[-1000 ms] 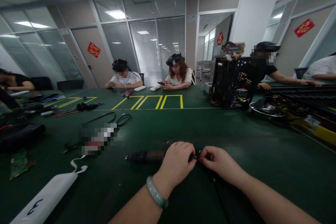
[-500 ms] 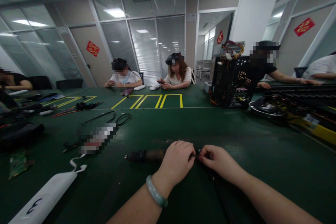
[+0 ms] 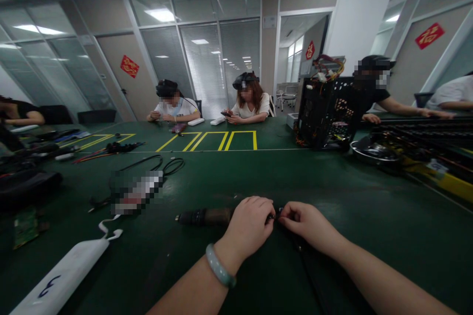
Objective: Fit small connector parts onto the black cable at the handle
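A dark, cylindrical electric screwdriver [image 3: 214,217] lies lengthwise on the table, its metal tip pointing left. My left hand [image 3: 251,219], with a pale green bangle at the wrist, is closed over its rear part and hides it. Just right of it, my right hand [image 3: 308,226] pinches with thumb and forefinger at the tool's back end, where a black cable [image 3: 305,261] begins. The cable runs from under the right fingers toward the bottom of the view. The exact joint between cable and tool is hidden by the fingers.
A white power strip [image 3: 64,275] marked 3 lies at left, near a green circuit board [image 3: 25,229] and a black cable loop [image 3: 173,166]. An open computer case [image 3: 323,113] and a metal bowl [image 3: 373,152] stand at right. Several people sit around the table.
Both hands stay in nearly the same place, with only slight finger movement. The view has shifted very slightly.
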### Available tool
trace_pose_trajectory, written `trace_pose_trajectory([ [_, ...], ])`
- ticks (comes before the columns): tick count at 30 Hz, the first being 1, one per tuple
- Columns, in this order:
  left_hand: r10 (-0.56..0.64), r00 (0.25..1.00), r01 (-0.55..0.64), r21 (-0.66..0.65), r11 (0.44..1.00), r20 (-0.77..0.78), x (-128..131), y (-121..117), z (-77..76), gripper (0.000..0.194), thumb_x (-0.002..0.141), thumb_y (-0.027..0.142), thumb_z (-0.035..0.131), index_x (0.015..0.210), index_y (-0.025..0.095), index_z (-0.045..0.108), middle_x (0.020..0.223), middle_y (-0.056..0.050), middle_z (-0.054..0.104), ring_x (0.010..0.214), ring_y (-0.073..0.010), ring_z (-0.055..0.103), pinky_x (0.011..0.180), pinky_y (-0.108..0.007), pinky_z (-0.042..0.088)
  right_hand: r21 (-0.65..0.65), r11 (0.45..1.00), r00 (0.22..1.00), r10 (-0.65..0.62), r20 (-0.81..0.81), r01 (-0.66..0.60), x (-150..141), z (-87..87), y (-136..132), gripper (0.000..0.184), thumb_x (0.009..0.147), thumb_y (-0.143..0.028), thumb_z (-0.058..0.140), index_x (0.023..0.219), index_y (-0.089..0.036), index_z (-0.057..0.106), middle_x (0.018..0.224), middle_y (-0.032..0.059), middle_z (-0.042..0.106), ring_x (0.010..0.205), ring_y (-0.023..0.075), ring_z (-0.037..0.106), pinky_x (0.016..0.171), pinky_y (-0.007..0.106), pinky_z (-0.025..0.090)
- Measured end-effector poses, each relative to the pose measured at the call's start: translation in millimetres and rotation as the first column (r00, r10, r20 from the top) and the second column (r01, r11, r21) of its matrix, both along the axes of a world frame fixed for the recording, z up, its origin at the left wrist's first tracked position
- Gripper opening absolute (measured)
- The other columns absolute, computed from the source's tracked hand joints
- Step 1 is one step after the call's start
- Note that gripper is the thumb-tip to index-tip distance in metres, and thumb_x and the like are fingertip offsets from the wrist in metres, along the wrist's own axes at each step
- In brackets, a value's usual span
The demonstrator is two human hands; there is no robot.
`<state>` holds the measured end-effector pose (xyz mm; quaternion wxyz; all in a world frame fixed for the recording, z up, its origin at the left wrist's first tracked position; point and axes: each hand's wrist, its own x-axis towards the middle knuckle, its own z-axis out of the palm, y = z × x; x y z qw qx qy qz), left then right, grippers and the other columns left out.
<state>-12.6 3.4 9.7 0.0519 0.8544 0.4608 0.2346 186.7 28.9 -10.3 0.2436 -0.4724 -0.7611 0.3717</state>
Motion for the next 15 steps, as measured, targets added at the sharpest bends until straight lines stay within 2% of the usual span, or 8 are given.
trace_pose_trajectory([
  [5, -0.009, 1.0, 0.009, 0.012, 1.0, 0.008, 0.6, 0.0, -0.8, 0.014, 0.081, 0.013, 0.06, 0.093, 0.021, 0.059, 0.112, -0.002, 0.062, 0.107, -0.0206, 0.055, 0.098, -0.04, 0.04, 0.024, 1.0, 1.0, -0.007, 0.006, 0.007, -0.9, 1.1, -0.4, 0.012, 0.085, -0.029, 0.06, 0.081, -0.019, 0.065, 0.076, -0.0012, 0.066, 0.066, 0.0136, 0.057, 0.057, 0.021, 0.04],
  [10, 0.036, 0.999, -0.036, 0.015, 0.999, -0.019, -0.4, 0.6, -0.1, 0.012, 0.083, 0.019, 0.062, 0.094, 0.021, 0.058, 0.108, -0.003, 0.062, 0.105, -0.0219, 0.055, 0.095, -0.041, 0.041, 0.016, 1.0, 1.0, -0.008, 0.005, 0.008, -0.9, 1.4, -0.4, 0.012, 0.085, -0.029, 0.06, 0.082, -0.019, 0.065, 0.076, -0.0014, 0.065, 0.066, 0.0137, 0.057, 0.057, 0.022, 0.039],
  [15, -0.002, 1.0, 0.003, 0.026, 1.0, -0.014, 0.0, -0.7, 2.1, 0.01, 0.086, 0.018, 0.058, 0.095, 0.022, 0.058, 0.11, -0.002, 0.062, 0.105, -0.0208, 0.055, 0.094, -0.039, 0.042, 0.022, 1.0, 1.0, -0.001, 0.006, 0.0, -0.6, 0.9, -0.2, 0.011, 0.085, -0.029, 0.06, 0.082, -0.019, 0.065, 0.075, -0.0014, 0.065, 0.065, 0.0136, 0.056, 0.057, 0.022, 0.039],
])
